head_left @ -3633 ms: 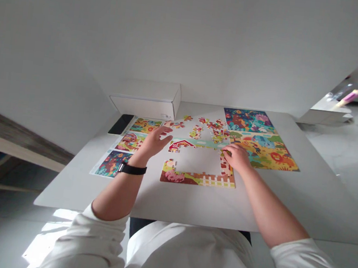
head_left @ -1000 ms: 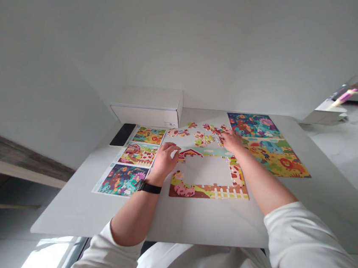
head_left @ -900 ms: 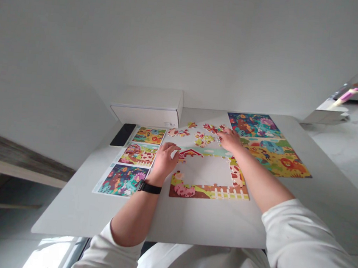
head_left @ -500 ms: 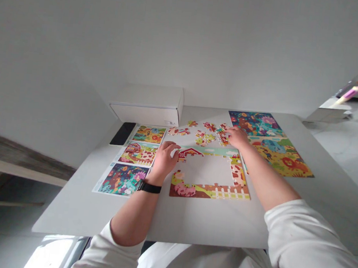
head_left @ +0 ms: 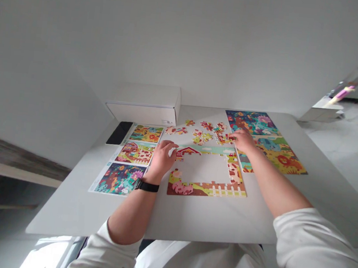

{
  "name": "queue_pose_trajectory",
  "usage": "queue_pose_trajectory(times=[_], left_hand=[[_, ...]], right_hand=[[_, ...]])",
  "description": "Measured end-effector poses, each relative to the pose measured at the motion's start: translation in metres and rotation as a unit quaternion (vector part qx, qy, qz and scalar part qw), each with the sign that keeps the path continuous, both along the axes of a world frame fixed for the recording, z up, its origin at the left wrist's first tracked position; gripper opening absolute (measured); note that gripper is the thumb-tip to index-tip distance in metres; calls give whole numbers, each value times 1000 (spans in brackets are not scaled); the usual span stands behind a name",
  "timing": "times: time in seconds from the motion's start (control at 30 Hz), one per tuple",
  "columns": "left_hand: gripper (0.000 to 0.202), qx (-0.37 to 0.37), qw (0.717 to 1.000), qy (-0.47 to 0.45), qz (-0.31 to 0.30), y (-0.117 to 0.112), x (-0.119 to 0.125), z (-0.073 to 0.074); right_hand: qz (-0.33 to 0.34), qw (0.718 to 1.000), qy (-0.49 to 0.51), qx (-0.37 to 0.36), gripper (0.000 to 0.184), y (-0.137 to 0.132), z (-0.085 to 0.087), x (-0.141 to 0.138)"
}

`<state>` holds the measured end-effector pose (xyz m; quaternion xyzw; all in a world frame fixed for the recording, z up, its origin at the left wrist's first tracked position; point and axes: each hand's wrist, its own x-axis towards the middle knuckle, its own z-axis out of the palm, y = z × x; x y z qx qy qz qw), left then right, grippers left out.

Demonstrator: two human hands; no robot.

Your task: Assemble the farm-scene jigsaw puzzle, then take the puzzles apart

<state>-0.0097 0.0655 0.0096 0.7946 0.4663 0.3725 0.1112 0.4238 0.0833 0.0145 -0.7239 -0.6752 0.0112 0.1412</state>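
Observation:
A farm jigsaw puzzle point(head_left: 206, 191) lies on the table with its border joined and its middle showing bare tabletop. My left hand point(head_left: 163, 158), with a dark watch on the wrist, rests at the puzzle's upper left corner, thumb and forefinger apart and nothing held. Beyond the puzzle is a loose cluster of puzzle pieces point(head_left: 202, 137). At the cluster's right side, my right hand point(head_left: 242, 140) pinches a small reddish puzzle piece point(head_left: 231, 136) at its fingertips. The fingertips partly hide that piece.
Left of the puzzle lies a sheet of three reference pictures point(head_left: 135, 152), with a black phone point(head_left: 119, 133) beside it. A white box point(head_left: 143, 104) stands against the wall. Two finished puzzles, one dark point(head_left: 253, 121) and one yellow point(head_left: 281, 155), lie at the right.
My right hand has drawn back slightly from the loose pieces, a reddish piece now showing at its fingertips. My left hand stays at the puzzle's corner. The whole view has shifted a little.

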Motion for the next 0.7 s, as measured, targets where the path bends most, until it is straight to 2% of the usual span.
queue_pose_trajectory(times=[0.13, 0.23, 0.33, 0.4, 0.5, 0.6, 0.7], left_hand=[[20, 6, 1000, 1, -4, 0, 0, 0], [20, 13, 1000, -6, -6, 1, -1, -1], [20, 21, 1000, -13, -8, 3, -1, -3], [20, 27, 999, -15, -10, 3, -1, -3], [20, 36, 999, -16, -16, 3, -1, -3], [20, 37, 999, -16, -17, 2, -1, -2], [20, 35, 999, -18, -17, 2, -1, -3]], right_hand=[[-3, 999, -26, -42, 63, 3, 3, -7], [-11, 999, -24, -31, 73, 7, 8, -10], [-29, 999, -13, -7, 62, 7, 11, -11], [-38, 999, -12, -21, 55, 5, 10, -10], [-37, 998, -12, -52, 62, 2, 6, -10], [-30, 999, -6, -43, 72, 0, 2, -8], [-31, 999, -3, -11, 64, -3, 0, -5]])
